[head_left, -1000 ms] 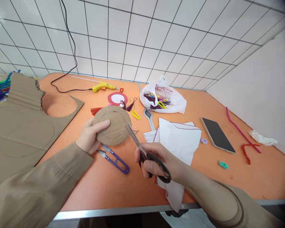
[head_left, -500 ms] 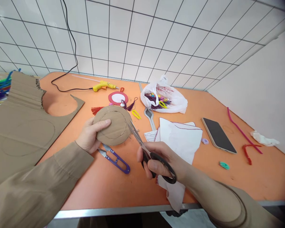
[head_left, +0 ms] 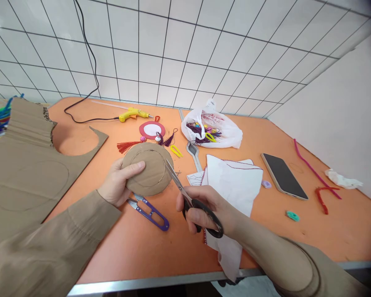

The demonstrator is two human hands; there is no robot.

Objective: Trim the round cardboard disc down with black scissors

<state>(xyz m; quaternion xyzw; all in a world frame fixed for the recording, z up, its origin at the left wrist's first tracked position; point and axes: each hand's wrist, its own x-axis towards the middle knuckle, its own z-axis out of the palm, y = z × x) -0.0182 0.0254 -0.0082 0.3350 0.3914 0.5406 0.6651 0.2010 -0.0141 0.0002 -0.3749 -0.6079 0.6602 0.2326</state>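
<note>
My left hand (head_left: 119,179) grips a round cardboard disc (head_left: 151,181) by its left edge, thumb on top. A smaller circle is marked on the disc's face. In my right hand (head_left: 204,206) are black-handled scissors (head_left: 176,181), their tips over the right part of the disc, at the inner circle line. Whether the tips touch the cardboard I cannot tell. Purple thread snips (head_left: 150,212) lie on the table just below the disc. Behind it are a red-rimmed round ornament (head_left: 152,130), an orange-red tassel (head_left: 128,147) and a yellow clip (head_left: 176,151).
A large cut cardboard sheet (head_left: 21,173) covers the left side. At the back are a yellow glue gun (head_left: 132,114) with its cord and a plastic bag (head_left: 228,130) of tassels. White fabric (head_left: 231,181), a phone (head_left: 283,176) and pipe cleaners (head_left: 312,165) lie to the right.
The scissor tips have shifted left, from the disc's right edge to over its face near the inner circle. The view has tilted slightly; my left hand still holds the disc.
</note>
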